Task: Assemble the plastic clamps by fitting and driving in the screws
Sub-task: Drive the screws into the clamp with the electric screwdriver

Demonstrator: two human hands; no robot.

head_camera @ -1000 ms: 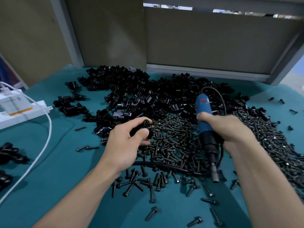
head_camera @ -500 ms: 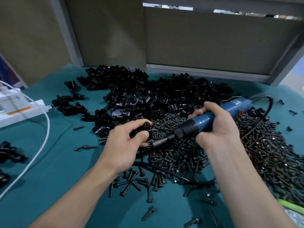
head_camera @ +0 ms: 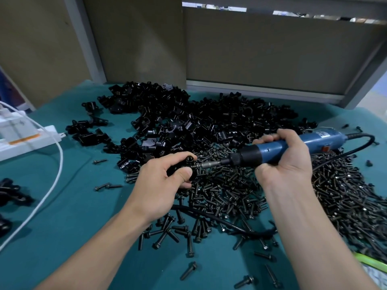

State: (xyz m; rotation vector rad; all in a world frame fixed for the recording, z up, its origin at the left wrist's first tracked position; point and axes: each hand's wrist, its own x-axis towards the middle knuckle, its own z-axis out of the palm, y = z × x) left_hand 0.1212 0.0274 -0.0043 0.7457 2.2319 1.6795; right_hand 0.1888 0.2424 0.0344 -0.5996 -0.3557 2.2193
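My left hand (head_camera: 163,178) grips a black plastic clamp (head_camera: 187,162) above the screw heap, mostly hidden by my fingers and thumb. My right hand (head_camera: 282,158) holds a blue electric screwdriver (head_camera: 278,148) lying almost level, its bit (head_camera: 211,164) pointing left and meeting the screw that sticks out of the clamp. A large pile of loose black clamps (head_camera: 188,122) covers the table's middle and back. Loose black screws (head_camera: 230,191) lie heaped under and right of my hands.
The table is covered in green cloth (head_camera: 73,216). The screwdriver's black cable (head_camera: 219,222) loops across the screws near me. A white power strip (head_camera: 27,141) with a white cord (head_camera: 52,185) sits at the left. More black clamps (head_camera: 10,191) lie at the left edge. Panels wall off the back.
My right hand swung the screwdriver from pointing down to lying level, then brought its bit left onto the screw in the clamp. My left hand stayed in place with the clamp.
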